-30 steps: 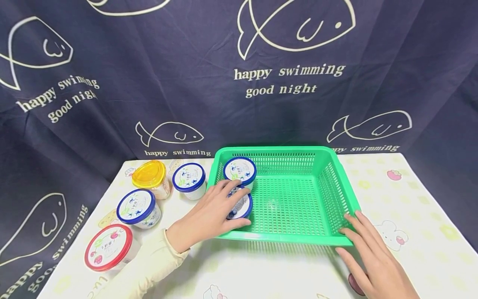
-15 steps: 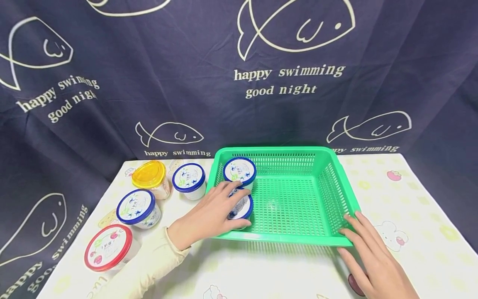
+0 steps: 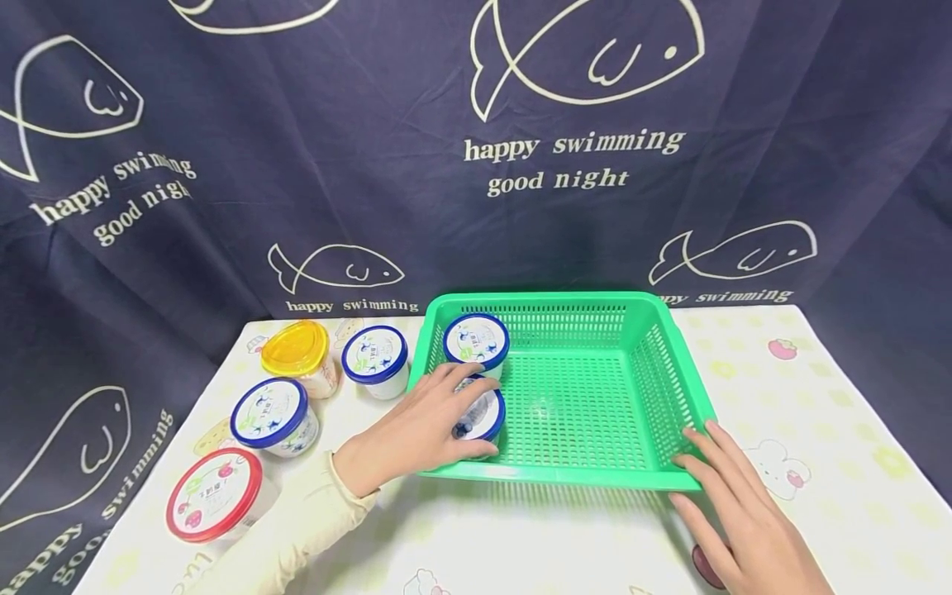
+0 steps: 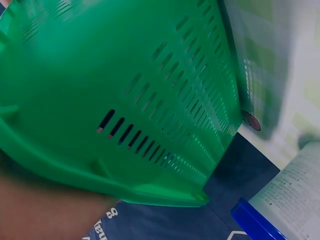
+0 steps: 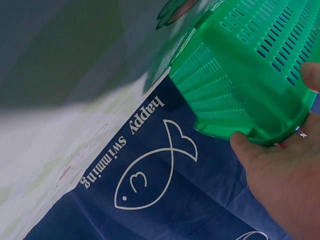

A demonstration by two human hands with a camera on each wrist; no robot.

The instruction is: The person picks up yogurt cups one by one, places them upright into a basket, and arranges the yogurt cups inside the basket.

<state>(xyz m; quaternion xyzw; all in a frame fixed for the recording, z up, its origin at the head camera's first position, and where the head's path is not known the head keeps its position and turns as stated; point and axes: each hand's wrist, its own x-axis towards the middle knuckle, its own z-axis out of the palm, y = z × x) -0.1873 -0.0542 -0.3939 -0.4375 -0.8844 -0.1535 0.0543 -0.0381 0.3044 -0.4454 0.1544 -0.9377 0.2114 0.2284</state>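
Observation:
In the head view, a white tub (image 3: 487, 411) with a blue lid stands in the near left corner of a green plastic basket (image 3: 565, 473). My left hand (image 3: 420, 426) holds this tub, fingers across its lid and thumb at the near side, partly hiding it. Just behind it in the basket is another blue-lidded tub (image 3: 477, 339). My right hand (image 3: 751, 521) grips the basket's near right corner, fingertips inside the rim and thumb outside. In the right wrist view the right hand (image 5: 285, 175) meets the perforated basket wall (image 5: 250, 65). The left wrist view shows mostly basket wall (image 4: 100, 100).
Left of the basket stand two blue-lidded tubs, a farther tub (image 3: 375, 355) and a nearer tub (image 3: 269, 411). A tub with a yellow lid (image 3: 296, 347) and a red-lidded tub (image 3: 216, 494) stand there too. A dark curtain (image 3: 565, 240) hangs behind the table.
The held tub's lid has tilted and shifted very slightly under my left hand. Both hands and the basket otherwise stay in place.

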